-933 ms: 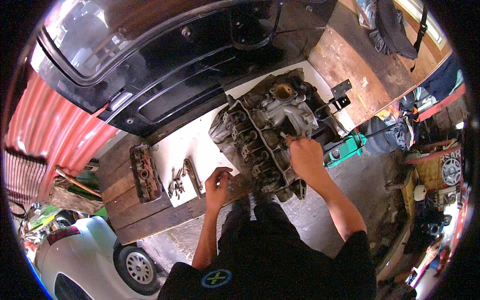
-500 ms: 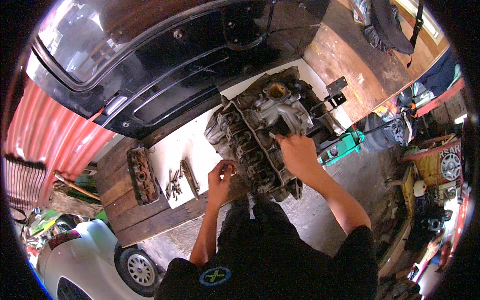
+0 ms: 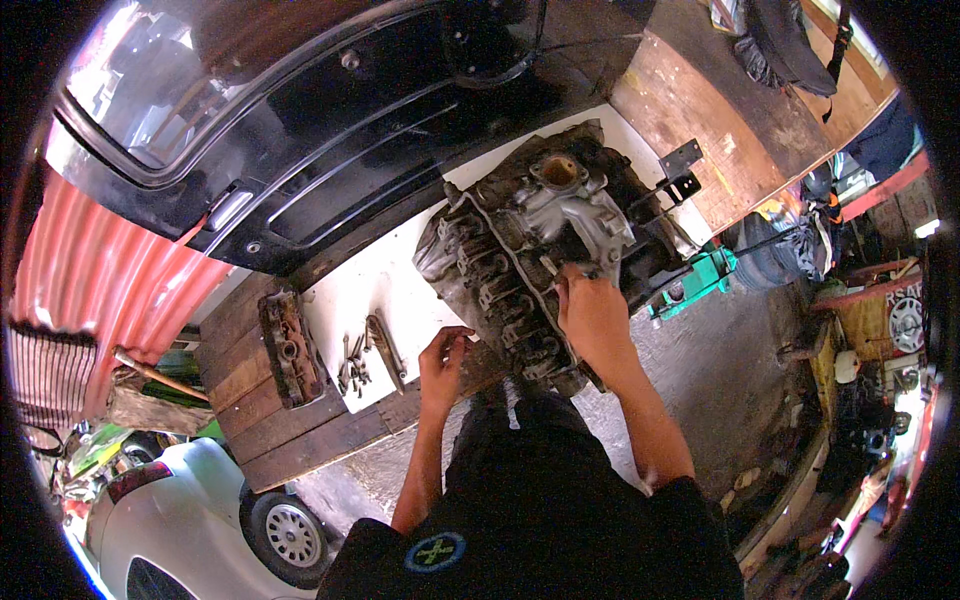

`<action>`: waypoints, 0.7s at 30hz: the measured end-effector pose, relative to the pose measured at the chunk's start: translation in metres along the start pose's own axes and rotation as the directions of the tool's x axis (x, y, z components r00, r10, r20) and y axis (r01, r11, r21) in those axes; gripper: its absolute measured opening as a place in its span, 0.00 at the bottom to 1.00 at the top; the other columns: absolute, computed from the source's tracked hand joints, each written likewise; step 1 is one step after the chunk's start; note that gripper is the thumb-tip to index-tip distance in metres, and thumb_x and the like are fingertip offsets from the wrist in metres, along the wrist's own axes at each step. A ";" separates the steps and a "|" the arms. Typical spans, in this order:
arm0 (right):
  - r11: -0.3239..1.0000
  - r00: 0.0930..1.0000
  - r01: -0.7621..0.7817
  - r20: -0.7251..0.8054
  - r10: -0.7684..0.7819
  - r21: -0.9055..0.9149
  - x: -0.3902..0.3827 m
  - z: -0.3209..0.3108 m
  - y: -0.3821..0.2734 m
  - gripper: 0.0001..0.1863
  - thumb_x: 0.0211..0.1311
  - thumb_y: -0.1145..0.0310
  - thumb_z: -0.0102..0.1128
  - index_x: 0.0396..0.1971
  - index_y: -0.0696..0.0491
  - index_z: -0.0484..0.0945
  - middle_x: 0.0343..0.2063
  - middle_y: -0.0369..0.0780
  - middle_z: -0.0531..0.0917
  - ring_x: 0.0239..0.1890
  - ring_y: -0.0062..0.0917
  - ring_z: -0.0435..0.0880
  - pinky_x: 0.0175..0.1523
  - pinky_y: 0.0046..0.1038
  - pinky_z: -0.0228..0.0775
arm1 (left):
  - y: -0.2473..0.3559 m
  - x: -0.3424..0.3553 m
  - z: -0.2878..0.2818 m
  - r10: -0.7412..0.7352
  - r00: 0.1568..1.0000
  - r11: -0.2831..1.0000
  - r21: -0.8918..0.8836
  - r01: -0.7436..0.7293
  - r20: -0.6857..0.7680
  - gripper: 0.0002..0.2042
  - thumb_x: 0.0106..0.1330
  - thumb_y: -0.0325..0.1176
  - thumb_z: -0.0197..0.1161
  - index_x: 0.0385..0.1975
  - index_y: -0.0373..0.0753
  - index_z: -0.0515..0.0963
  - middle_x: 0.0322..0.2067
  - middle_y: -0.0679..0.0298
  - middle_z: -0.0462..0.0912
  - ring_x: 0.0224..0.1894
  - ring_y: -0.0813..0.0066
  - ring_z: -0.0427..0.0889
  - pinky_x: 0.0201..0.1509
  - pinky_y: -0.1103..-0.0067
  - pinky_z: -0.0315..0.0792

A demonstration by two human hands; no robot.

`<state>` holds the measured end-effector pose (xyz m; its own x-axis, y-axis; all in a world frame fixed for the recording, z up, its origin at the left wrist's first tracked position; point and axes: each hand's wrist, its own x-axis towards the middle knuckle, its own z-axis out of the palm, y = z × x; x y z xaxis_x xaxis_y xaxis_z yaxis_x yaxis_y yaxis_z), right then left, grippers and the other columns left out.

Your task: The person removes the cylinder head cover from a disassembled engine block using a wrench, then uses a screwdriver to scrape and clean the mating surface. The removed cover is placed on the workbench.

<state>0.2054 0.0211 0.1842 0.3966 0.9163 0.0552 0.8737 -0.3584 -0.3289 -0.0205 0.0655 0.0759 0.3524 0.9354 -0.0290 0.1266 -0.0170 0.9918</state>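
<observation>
A greasy engine block [image 3: 530, 250] lies on a white sheet [image 3: 385, 285] over a wooden bench [image 3: 270, 420]. My right hand [image 3: 592, 315] rests on the block's near side, fingers closed around a small tool or part at the grey manifold; what it grips is too small to tell. My left hand [image 3: 442, 365] sits at the bench's front edge beside the block's lower left corner, fingers curled, and whether it holds anything is unclear. Several loose bolts and a long bracket [image 3: 365, 355] lie on the sheet left of that hand.
A rusty engine cover [image 3: 290, 348] lies at the bench's left end. A black car body panel [image 3: 300, 150] hangs behind the bench. A white car [image 3: 200, 520] stands at lower left, a green jack [image 3: 700, 285] right of the block, cluttered shelves at far right.
My left hand has shifted slightly right toward the block's corner. My right hand stays on the block, moved a little lower along its near side.
</observation>
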 end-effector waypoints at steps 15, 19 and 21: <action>0.983 0.986 -0.160 0.035 0.164 -0.093 0.008 0.011 -0.015 0.20 0.56 0.70 0.56 0.49 0.61 0.73 0.26 0.54 0.82 0.31 0.50 0.84 0.37 0.46 0.78 | -0.004 0.007 0.006 -0.030 0.998 0.999 0.023 0.028 0.063 0.08 0.71 0.28 0.52 0.40 0.33 0.78 0.30 0.61 0.82 0.33 0.78 0.79 0.40 0.79 0.73; 0.996 0.996 -0.084 -0.024 0.084 0.004 -0.012 0.014 -0.019 0.14 0.60 0.71 0.53 0.44 0.61 0.75 0.23 0.55 0.81 0.29 0.52 0.83 0.36 0.47 0.77 | 0.000 0.009 0.011 -0.012 0.996 1.000 0.024 0.009 0.090 0.08 0.71 0.28 0.53 0.39 0.33 0.78 0.29 0.62 0.81 0.32 0.78 0.79 0.39 0.80 0.73; 0.997 0.997 -0.077 -0.023 0.077 -0.019 -0.001 0.003 -0.015 0.11 0.61 0.70 0.53 0.41 0.59 0.76 0.23 0.55 0.81 0.29 0.51 0.83 0.36 0.47 0.77 | 0.006 0.012 0.011 0.005 0.995 0.999 0.045 -0.010 0.097 0.08 0.71 0.28 0.53 0.39 0.33 0.78 0.29 0.62 0.81 0.32 0.78 0.79 0.39 0.80 0.72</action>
<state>0.1914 0.0262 0.1862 0.4689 0.8818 0.0516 0.8456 -0.4313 -0.3146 -0.0050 0.0728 0.0796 0.4415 0.8966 -0.0357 0.1646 -0.0418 0.9855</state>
